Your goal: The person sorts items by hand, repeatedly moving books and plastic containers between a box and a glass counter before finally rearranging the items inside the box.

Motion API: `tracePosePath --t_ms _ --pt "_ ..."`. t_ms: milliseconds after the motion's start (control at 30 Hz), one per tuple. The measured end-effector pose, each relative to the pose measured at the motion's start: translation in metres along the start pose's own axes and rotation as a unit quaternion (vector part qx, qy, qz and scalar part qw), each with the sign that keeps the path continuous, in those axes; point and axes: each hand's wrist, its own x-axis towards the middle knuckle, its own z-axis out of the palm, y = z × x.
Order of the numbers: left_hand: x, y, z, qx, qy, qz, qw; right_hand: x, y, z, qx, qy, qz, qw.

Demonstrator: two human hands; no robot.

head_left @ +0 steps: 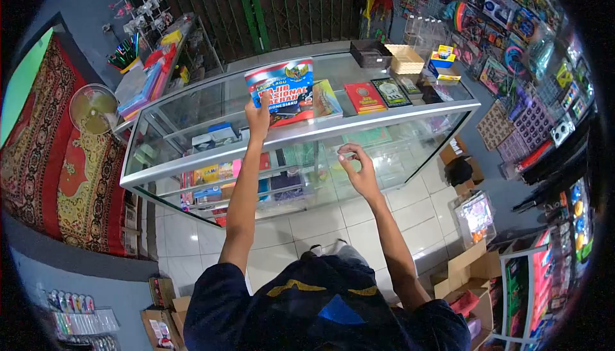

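Note:
My left hand [258,120] grips the lower left edge of a red, white and blue songbook [282,98], its thumb on the front cover. The book is upright above the glass display case [295,135], cover facing me. A yellow-green book [328,98] lies on the case top just behind its right edge. Near the front of the case, my right hand [362,173] is raised with nothing in it, fingers bent and thumb apart. Farther right on the glass lie a red book [364,98] and a dark green book [391,92].
Along the case's back right stand a dark basket [370,54], a cream basket [405,60] and a blue-yellow box [442,60]. Packaged goods hang on the right wall. An open cardboard box [471,274] is beside me at right. A patterned red cloth [70,171] hangs at left.

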Motion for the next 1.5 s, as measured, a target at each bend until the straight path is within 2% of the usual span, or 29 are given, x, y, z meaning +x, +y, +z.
tracePosePath --t_ms 33,133,233,267,400,533,667,733,800,833,867,900,933,967,1033,1100,1133,1167,1200,1233,1300,1367,1400,1500 --pt "0.004 -0.007 -0.002 -0.015 0.002 -0.019 1.0 0.001 0.005 0.001 -0.003 -0.005 -0.003 1.0" --pt "0.009 -0.015 -0.004 0.017 -0.003 0.009 1.0 0.008 0.019 0.006 -0.009 -0.016 -0.01 1.0" --pt "0.005 -0.01 -0.001 0.036 -0.024 -0.033 0.999 0.034 0.021 0.011 0.002 -0.002 -0.019 1.0" --pt "0.006 -0.011 -0.001 0.001 -0.025 -0.068 0.997 0.045 0.018 0.015 0.011 0.007 -0.023 1.0" --pt "0.008 -0.007 -0.001 0.024 -0.062 -0.025 0.997 0.074 0.011 0.026 0.018 0.003 -0.035 0.999" --pt "0.01 -0.005 -0.002 -0.014 -0.079 -0.041 0.996 0.08 0.014 0.036 0.012 -0.03 -0.036 0.999" --pt "0.013 0.007 -0.017 -0.007 -0.016 -0.048 0.999 0.076 0.024 0.032 -0.001 -0.063 -0.033 0.997" --pt "0.004 0.014 -0.046 -0.089 0.042 -0.074 0.992 0.069 0.028 0.023 -0.012 -0.075 -0.034 0.997" --pt "-0.018 0.031 -0.08 -0.152 0.066 -0.072 0.983 0.057 0.037 0.011 0.089 -0.084 0.051 0.991" --pt "-0.037 0.041 -0.099 -0.169 0.074 -0.122 0.975 0.049 0.042 0.004 0.14 -0.087 0.094 0.982" --pt "-0.06 0.039 -0.123 -0.155 0.094 -0.157 0.971 0.04 0.046 -0.008 0.137 -0.134 0.146 0.971" --pt "-0.09 0.035 -0.149 -0.17 0.087 -0.21 0.959 0.029 0.056 -0.016 0.14 -0.17 0.179 0.959" --pt "-0.121 0.034 -0.169 -0.158 0.062 -0.222 0.96 0.016 0.07 -0.022 0.142 -0.206 0.212 0.945" --pt "-0.153 0.039 -0.176 -0.088 0.115 -0.288 0.947 -0.001 0.086 -0.029 0.144 -0.242 0.244 0.928" --pt "-0.203 0.042 -0.186 -0.032 0.042 -0.338 0.94 -0.041 0.126 -0.04 0.133 -0.304 0.373 0.866" --pt "-0.241 0.023 -0.192 0.01 0.049 -0.439 0.897 -0.09 0.165 -0.05 0.174 -0.281 0.516 0.79" --pt "-0.256 0.012 -0.191 -0.003 0.067 -0.469 0.88 -0.136 0.218 -0.066 0.183 -0.317 0.457 0.811" --pt "-0.271 -0.004 -0.191 -0.017 0.087 -0.497 0.863 -0.162 0.244 -0.073 0.145 -0.315 0.506 0.789" --pt "-0.286 -0.031 -0.194 -0.03 0.088 -0.468 0.879 -0.189 0.271 -0.08 0.109 -0.312 0.555 0.764" --pt "-0.283 -0.032 -0.186 -0.026 0.091 -0.481 0.871 -0.211 0.292 -0.085 0.022 -0.257 0.694 0.672" --pt "-0.263 -0.043 -0.169 -0.019 0.091 -0.506 0.858 -0.258 0.338 -0.133 0.165 -0.334 0.669 0.644" --pt "-0.232 -0.057 -0.16 -0.037 0.077 -0.469 0.879 -0.272 0.357 -0.148 0.024 -0.288 0.755 0.589" --pt "-0.215 -0.066 -0.156 -0.045 0.067 -0.452 0.888 -0.285 0.369 -0.159 0.012 -0.286 0.75 0.596" --pt "-0.171 -0.106 -0.155 -0.031 0.052 -0.386 0.92 -0.264 0.338 -0.163 -0.012 -0.284 0.719 0.634"
